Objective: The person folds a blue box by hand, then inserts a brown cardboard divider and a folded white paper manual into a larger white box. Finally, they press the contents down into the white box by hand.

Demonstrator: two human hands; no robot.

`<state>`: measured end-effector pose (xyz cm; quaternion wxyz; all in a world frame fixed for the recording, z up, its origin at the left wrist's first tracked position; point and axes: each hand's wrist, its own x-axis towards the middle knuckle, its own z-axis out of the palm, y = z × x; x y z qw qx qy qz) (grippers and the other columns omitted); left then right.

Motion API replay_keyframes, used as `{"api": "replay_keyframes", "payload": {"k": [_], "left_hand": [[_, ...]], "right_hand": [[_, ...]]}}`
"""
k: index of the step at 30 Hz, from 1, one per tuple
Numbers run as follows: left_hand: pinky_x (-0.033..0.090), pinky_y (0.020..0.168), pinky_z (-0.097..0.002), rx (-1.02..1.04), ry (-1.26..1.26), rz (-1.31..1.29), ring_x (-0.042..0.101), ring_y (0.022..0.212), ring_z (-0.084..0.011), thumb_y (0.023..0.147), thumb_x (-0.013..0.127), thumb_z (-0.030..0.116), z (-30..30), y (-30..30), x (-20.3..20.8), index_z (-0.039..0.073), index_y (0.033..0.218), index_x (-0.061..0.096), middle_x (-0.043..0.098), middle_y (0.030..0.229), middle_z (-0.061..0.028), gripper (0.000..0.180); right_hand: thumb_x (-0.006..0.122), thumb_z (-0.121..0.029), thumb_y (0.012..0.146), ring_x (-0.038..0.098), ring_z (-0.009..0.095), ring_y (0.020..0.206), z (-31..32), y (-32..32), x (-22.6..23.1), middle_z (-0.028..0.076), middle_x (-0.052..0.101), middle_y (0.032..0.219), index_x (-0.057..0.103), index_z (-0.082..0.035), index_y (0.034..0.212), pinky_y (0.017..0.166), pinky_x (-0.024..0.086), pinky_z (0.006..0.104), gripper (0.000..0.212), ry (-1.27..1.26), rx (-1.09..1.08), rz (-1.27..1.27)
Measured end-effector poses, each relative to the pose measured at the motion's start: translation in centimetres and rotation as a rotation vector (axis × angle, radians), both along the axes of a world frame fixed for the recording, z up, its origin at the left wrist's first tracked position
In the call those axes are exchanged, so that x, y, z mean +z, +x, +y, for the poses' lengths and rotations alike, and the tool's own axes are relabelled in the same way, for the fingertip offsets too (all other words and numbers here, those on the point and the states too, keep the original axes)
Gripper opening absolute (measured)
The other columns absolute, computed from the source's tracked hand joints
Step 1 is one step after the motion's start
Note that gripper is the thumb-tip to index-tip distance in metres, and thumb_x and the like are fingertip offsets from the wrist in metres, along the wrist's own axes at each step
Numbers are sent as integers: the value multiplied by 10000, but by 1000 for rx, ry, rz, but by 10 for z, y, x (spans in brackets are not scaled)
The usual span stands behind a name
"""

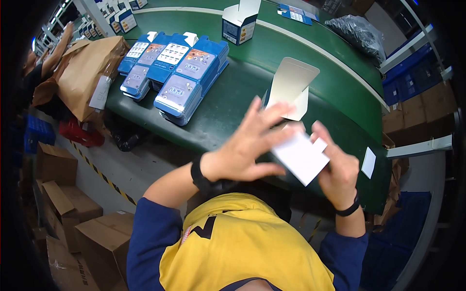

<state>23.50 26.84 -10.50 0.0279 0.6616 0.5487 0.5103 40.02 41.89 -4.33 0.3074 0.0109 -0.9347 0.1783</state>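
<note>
My right hand [340, 167] grips a carton with a white panel [301, 159] and a small tab, its fingers curled along the right side. My left hand [245, 145] is open, fingers spread over the upper left of that panel; whether it touches is blurred. Just beyond both hands rises a tall white flap [295, 77] with creamy inner walls and a sliver of blue outside. The hands hide whether flap and panel belong to one carton. To the left lie stacks of flattened blue cartons [182, 80] on the green table [233, 104].
An assembled blue carton [240, 29] with raised white flaps stands farther back. A white card [368, 162] lies right of my right hand. A brown paper sack [92, 72] borders the table's left; a grey plastic bag [357, 34] sits far right. Cardboard boxes [107, 233] stand lower left.
</note>
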Motion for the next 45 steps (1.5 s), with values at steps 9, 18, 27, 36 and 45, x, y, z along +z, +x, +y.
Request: {"api": "replay_keyframes", "payload": {"k": [9,18,27,36,45], "left_hand": [[177,1118,-355,-44,-351,-433,179,1393,-306,559,886,218,58,-67,-46,94,1460,-108,197,1475,-253,1347],[430,913,-392,137,-414,-321,498,1065,-389,597,813,421,40,-38,-37,32,1442,106,445,1163,-239,1169],[452,893,-413,313,-470,-322,532,1049,-386,593,813,428,23,-21,-20,0,1419,159,466,1147,-234,1138],[408,974,-404,308,-504,-487,474,1168,-362,572,827,389,25,-30,-24,-26,1328,294,426,1278,-226,1014],[455,884,-433,295,-434,-254,519,1063,-403,549,843,408,32,-21,-15,-4,1322,289,468,1157,-219,1037]], "right_hand": [[607,69,824,576,68,865,23,-50,0,61,580,1174,472,-24,1299,766,472,215,502,-451,-9,11],[593,40,850,572,81,923,39,-63,-21,54,610,1143,529,-18,1240,792,471,217,399,-553,-20,-1],[482,198,721,650,151,921,35,-72,-32,119,660,1100,620,-60,1156,769,485,229,524,-233,-77,52],[490,181,676,652,274,949,38,-65,-33,127,641,1109,629,-82,1116,787,527,318,531,22,-95,-15],[611,-101,673,614,256,867,5,-66,-33,50,614,1129,640,-95,838,669,519,319,168,568,-65,-167]]}}
